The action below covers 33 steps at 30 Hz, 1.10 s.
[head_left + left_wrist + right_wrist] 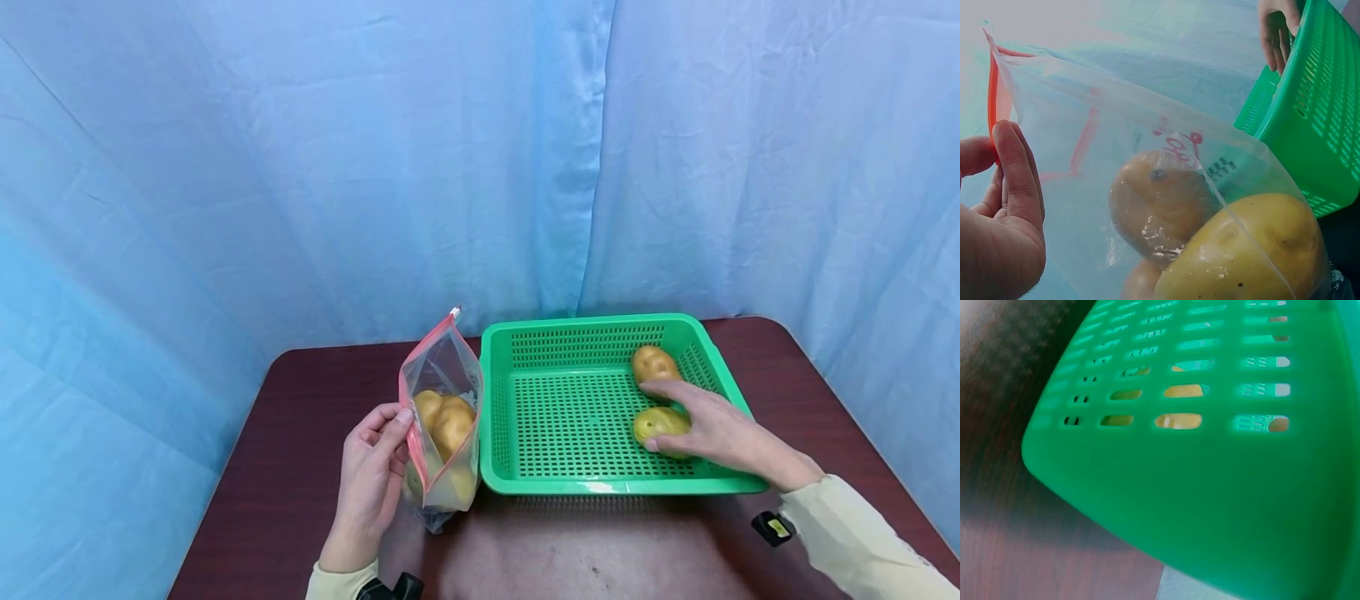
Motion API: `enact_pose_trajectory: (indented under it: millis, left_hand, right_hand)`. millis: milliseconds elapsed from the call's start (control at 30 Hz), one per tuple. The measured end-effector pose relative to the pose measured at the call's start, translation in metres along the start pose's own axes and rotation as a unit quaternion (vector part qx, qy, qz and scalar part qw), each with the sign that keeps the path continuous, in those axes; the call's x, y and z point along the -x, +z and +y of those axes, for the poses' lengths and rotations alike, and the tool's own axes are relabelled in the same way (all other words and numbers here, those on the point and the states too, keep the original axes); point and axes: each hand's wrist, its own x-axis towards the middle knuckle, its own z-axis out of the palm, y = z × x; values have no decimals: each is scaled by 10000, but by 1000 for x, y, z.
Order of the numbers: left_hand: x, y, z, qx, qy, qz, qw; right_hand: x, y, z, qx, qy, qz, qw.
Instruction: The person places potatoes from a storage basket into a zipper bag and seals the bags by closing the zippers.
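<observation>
My left hand (372, 462) pinches the red zip edge of a clear zip bag (467, 492) between thumb and fingers. The bag's mouth gapes, and several potatoes (1244, 253) lie inside it. Within the green basket (592, 486), my right hand (716, 425) reaches over a yellowish potato (660, 423), its thumb at the near side and its fingers spread past the far side. A browner potato (652, 364) lies just behind those fingers. In the right wrist view the basket wall (1210, 487) hides the hand; bits of potato show through its slots.
The basket stands on a dark red-brown table (300, 433), close to the bag's right side. A light blue curtain (375, 167) hangs behind the table and along its sides. A white slider (455, 312) sits at the bag's top corner.
</observation>
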Motion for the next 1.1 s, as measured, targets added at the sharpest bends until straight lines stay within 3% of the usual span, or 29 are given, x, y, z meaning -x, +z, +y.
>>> enact_pose_trajectory:
  millis: [400, 833, 1100]
  left_hand:
    - [1, 0, 1, 57, -4, 52, 10000]
    - [2, 2, 2, -7, -87, 131, 9999]
    - [3, 1, 1, 30, 28, 21, 10000]
  right_hand:
    - [-5, 7, 1, 376, 302, -394, 9981]
    - [-8, 13, 6, 682, 290, -658, 9951]
    - [-8, 14, 10, 695, 187, -647, 9953]
